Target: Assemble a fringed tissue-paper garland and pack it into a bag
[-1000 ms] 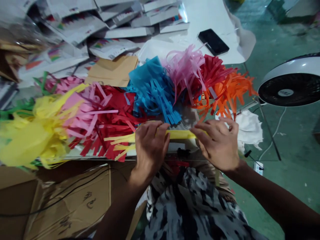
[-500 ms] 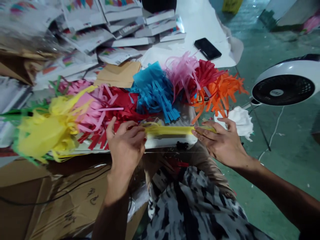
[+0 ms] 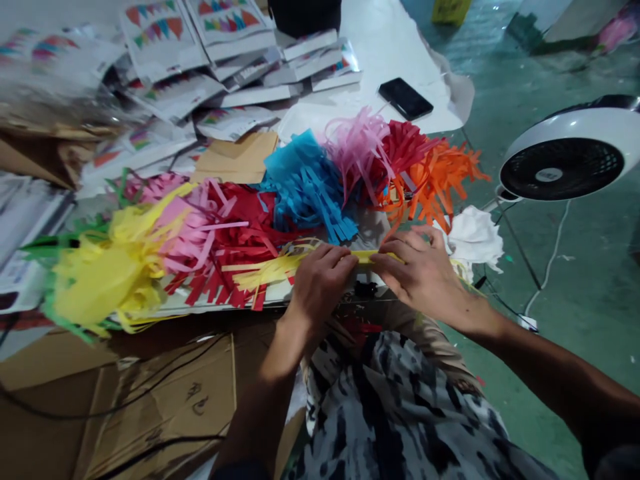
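Observation:
A yellow paper fringe strip (image 3: 273, 267) lies along the table's near edge, its cut strands trailing to the left. My left hand (image 3: 320, 283) has its fingers curled over the strip's folded band. Close beside it, almost touching, my right hand (image 3: 425, 273) pinches the same band at its right end. Behind the hands lie heaps of cut paper fringe: blue (image 3: 307, 183), pink (image 3: 357, 143), red (image 3: 415, 143), orange (image 3: 443, 177), another red heap (image 3: 240, 220) and a yellow one (image 3: 107, 270) at the left.
A black phone (image 3: 405, 98) lies on the white table top (image 3: 400, 47) at the back. Printed packets (image 3: 165, 40) are stacked at the back left. A white fan (image 3: 565, 163) stands on the green floor at the right, crumpled white paper (image 3: 475, 237) beside it. Cardboard boxes (image 3: 115, 400) sit below the table.
My left hand slid right along the yellow strip until it came next to my right hand. The right hand shifted slightly left. The camera tilted a little.

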